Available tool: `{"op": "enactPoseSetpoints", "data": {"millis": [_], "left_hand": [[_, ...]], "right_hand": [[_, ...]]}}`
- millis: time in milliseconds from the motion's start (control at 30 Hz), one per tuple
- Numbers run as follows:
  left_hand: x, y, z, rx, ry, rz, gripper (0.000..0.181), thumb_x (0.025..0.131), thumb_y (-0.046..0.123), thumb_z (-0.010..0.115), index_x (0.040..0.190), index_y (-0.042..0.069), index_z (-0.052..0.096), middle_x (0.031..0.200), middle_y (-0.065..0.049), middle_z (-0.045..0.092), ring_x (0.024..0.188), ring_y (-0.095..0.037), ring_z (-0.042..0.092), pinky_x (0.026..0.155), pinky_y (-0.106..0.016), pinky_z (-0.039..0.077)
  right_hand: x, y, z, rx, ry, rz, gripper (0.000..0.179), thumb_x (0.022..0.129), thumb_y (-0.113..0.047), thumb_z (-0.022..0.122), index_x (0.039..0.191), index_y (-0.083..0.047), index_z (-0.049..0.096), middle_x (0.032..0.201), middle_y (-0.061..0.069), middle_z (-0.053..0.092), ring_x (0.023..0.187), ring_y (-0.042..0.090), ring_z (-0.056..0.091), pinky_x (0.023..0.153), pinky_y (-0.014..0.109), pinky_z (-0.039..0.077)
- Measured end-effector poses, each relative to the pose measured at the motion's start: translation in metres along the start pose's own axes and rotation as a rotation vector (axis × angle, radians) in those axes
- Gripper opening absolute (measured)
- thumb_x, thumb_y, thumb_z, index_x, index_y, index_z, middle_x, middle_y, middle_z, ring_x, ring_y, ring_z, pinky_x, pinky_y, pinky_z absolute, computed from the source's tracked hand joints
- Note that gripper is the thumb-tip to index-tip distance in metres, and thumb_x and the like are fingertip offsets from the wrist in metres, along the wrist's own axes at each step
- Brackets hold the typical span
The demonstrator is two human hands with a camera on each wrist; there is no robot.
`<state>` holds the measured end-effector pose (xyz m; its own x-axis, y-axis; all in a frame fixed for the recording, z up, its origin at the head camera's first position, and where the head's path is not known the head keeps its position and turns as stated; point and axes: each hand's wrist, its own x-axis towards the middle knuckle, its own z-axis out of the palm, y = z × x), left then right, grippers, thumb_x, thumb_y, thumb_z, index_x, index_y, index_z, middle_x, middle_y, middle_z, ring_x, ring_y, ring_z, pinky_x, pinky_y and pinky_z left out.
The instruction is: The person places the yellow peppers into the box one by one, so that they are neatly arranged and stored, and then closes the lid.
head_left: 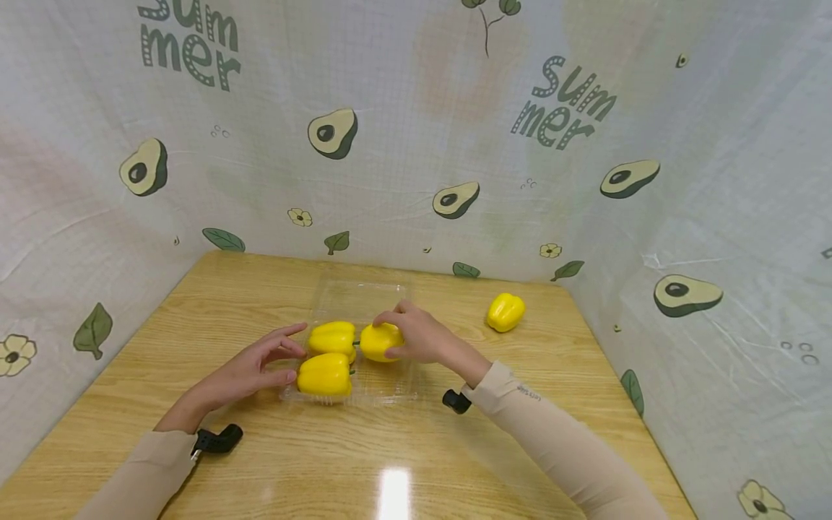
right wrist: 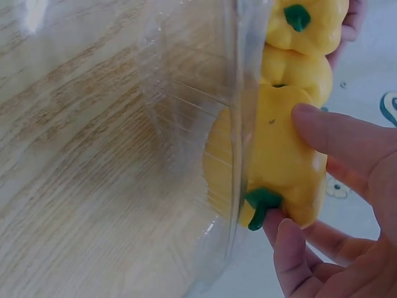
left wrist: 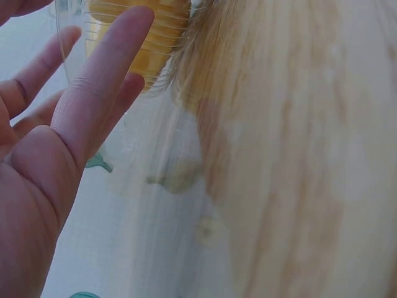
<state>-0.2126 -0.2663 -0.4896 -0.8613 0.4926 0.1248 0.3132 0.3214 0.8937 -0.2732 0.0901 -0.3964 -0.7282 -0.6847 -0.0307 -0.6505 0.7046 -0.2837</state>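
A clear plastic box [head_left: 385, 384] with its lid [head_left: 364, 296] laid back lies on the table. Two yellow bell peppers, a rear one [head_left: 331, 337] and a front one [head_left: 325, 375], sit in its left half. My right hand [head_left: 419, 336] grips a third yellow bell pepper [head_left: 375, 347] over the right half, thumb on one side and fingers on the other. In the right wrist view, this pepper [right wrist: 285, 149] shows its green stem [right wrist: 263, 202] beside my fingertips. My left hand [head_left: 260, 365] rests at the box's left side, fingers loosely spread around the front pepper's end.
Another yellow bell pepper [head_left: 505, 313] lies alone on the wooden table [head_left: 312, 455], toward the back right. A printed cloth [head_left: 390, 166] with avocados and leaves hangs along the back and both sides.
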Motion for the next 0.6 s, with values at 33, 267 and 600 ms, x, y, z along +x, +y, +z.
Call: {"op": "enactPoseSetpoints", "data": {"millis": [33,267,600], "left_hand": [[0.000,0.000,0.000,0.001,0.001,0.000,0.029,0.103,0.018,0.073,0.130,0.012,0.064,0.175,-0.014,0.021,0.141,-0.048,0.050,0.111,-0.068,0.041],[0.000,0.000,0.000,0.001,0.002,0.003,0.030,0.103,0.017,0.073,0.130,0.012,0.063,0.175,-0.015,0.021,0.140,-0.047,0.051,0.111,-0.067,0.041],[0.000,-0.001,0.000,0.001,0.000,0.010,0.031,0.103,0.016,0.073,0.131,0.011,0.063,0.175,-0.016,0.021,0.140,-0.047,0.051,0.111,-0.071,0.039]], "right_hand": [[0.000,0.000,0.001,0.003,0.003,0.000,0.053,0.093,-0.024,0.086,0.141,-0.021,0.065,0.128,0.014,0.059,0.110,0.028,0.061,0.095,0.043,0.055],[-0.002,0.002,0.005,0.021,0.025,-0.010,0.053,0.093,-0.024,0.086,0.141,-0.019,0.065,0.125,0.013,0.058,0.106,0.027,0.061,0.093,0.043,0.055],[-0.005,0.005,0.011,0.049,0.046,-0.001,0.053,0.094,-0.025,0.085,0.142,-0.020,0.063,0.126,0.011,0.058,0.105,0.025,0.060,0.094,0.042,0.055]]}}
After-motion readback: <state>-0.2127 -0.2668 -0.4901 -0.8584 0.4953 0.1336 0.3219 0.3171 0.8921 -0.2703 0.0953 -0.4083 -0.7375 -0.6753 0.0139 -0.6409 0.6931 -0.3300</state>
